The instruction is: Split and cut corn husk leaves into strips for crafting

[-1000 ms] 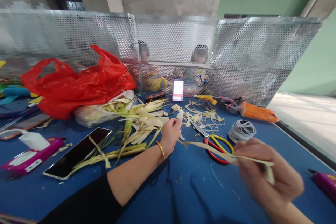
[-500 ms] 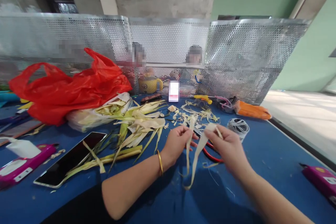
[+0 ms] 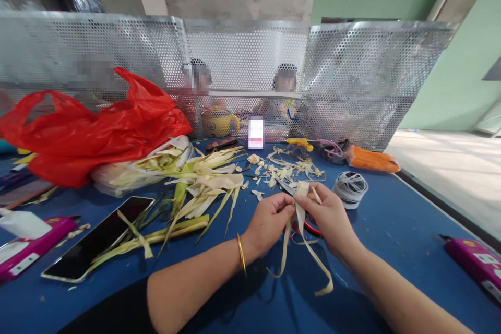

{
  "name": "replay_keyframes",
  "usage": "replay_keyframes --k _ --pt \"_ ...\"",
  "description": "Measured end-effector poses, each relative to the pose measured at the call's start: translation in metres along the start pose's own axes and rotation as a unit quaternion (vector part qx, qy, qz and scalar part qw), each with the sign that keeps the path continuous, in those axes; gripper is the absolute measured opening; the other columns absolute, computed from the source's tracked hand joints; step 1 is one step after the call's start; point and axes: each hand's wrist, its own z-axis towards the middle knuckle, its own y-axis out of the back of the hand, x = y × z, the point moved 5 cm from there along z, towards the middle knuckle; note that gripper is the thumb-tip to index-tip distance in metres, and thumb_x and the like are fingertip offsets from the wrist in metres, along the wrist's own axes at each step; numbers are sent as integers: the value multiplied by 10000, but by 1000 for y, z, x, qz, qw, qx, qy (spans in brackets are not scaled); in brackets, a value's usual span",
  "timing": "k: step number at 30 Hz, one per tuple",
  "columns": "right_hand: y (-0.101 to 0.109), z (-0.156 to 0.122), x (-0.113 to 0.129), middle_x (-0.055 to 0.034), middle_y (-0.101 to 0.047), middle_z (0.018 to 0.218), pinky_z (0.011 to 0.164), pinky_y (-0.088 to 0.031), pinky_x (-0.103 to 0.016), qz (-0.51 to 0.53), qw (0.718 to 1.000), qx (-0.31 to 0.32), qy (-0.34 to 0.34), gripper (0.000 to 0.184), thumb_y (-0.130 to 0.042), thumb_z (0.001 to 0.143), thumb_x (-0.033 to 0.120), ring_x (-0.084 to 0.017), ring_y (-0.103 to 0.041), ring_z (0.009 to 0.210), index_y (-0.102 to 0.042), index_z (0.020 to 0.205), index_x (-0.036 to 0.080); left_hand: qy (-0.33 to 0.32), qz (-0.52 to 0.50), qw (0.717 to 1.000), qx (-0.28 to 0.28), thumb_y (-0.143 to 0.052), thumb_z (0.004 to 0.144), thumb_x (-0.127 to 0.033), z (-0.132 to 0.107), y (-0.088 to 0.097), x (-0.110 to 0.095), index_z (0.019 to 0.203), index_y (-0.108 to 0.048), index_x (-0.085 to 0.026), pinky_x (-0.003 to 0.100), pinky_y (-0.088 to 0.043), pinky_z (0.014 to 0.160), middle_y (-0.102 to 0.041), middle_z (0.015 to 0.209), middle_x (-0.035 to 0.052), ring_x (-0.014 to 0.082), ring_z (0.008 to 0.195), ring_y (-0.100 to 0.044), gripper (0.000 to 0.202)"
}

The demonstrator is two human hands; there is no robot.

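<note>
Both hands meet over the blue table, pinching pale corn husk strips. My left hand [image 3: 271, 220], with a gold bangle at the wrist, is closed on the husk; its fingertips nearly touch those of the other hand. My right hand [image 3: 326, 214] is closed on a corn husk strip [image 3: 303, 214] that loops over its fingers, with the tails hanging down toward the table. Partly hidden beneath the hands lie scissors [image 3: 312, 228] with red handles. A roll of grey-white cord [image 3: 350, 189] stands right of my right hand.
Corn husks [image 3: 211, 188] and a smartphone [image 3: 97, 237] lie left, behind them a red plastic bag [image 3: 97, 135]. Husk scraps [image 3: 291, 169] are scattered ahead. Magenta devices [image 3: 39, 248] sit at both sides. A perforated metal screen [image 3: 246, 57] stands at the back, people behind it.
My hands have come together, and the right has moved left toward the left one. The husk strip now folds over between the fingers, its tail swung to the right. The view has shifted slightly.
</note>
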Motion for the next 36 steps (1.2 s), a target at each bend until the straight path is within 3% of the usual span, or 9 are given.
replay_keyframes --k 7,13,17,21,24,26,30,36 --pt "-6 -3 0 65 -513 456 394 -322 -223 33 999 22 -14 331 -760 639 419 -95 -424 393 -515 616 198 79 -161 982 59 -612 767 -382 0 -9 6 873 -595 -150 322 -514 701 -646 726 39 159 635 -632 256" --pt "-10 -5 -3 65 -514 398 352 -351 -244 40 996 63 -51 345 -729 667 463 -142 -487 328 -488 636 218 67 -138 983 103 -652 755 -441 -3 -17 10 891 -542 -161 239 -432 515 -547 642 -27 88 483 -512 330" --pt "-6 -5 4 80 -494 485 376 -299 -216 60 996 59 -40 309 -693 723 473 -91 -413 373 -536 775 212 67 -137 986 72 -615 768 -459 -1 -12 9 797 -519 -173 214 -392 455 -466 582 -63 61 427 -427 304" --pt "6 -5 16 97 -338 495 374 -209 -201 124 992 -14 13 316 -614 815 438 -62 -269 392 -442 673 215 79 -140 987 0 -589 771 -404 3 0 9 791 -548 -168 214 -403 462 -476 556 -61 68 419 -446 241" --pt "3 -6 23 79 -414 495 410 -304 -209 145 988 29 42 329 -585 847 441 -77 -350 414 -443 659 213 85 -132 987 -21 -591 758 -428 4 2 9 782 -552 -160 259 -474 563 -592 636 4 113 520 -564 272" --pt "-3 -8 22 58 -510 515 462 -385 -221 147 987 70 14 300 -608 831 453 -93 -446 449 -493 701 208 78 -136 987 -18 -601 751 -444 4 1 8 783 -557 -155 271 -485 612 -624 684 32 134 591 -600 294" --pt "-10 -10 13 23 -640 641 567 -477 -252 137 984 103 -55 293 -726 726 417 -122 -581 547 -559 830 200 43 -149 988 -24 -651 735 -424 4 -1 5 790 -570 -148 241 -455 627 -597 666 9 112 596 -565 293" --pt "-5 -8 12 32 -591 638 548 -450 -261 69 994 76 30 232 -709 743 390 -121 -534 555 -577 765 201 27 -149 988 -25 -654 732 -493 2 -4 3 867 -605 -162 264 -464 656 -628 697 14 138 623 -593 361"
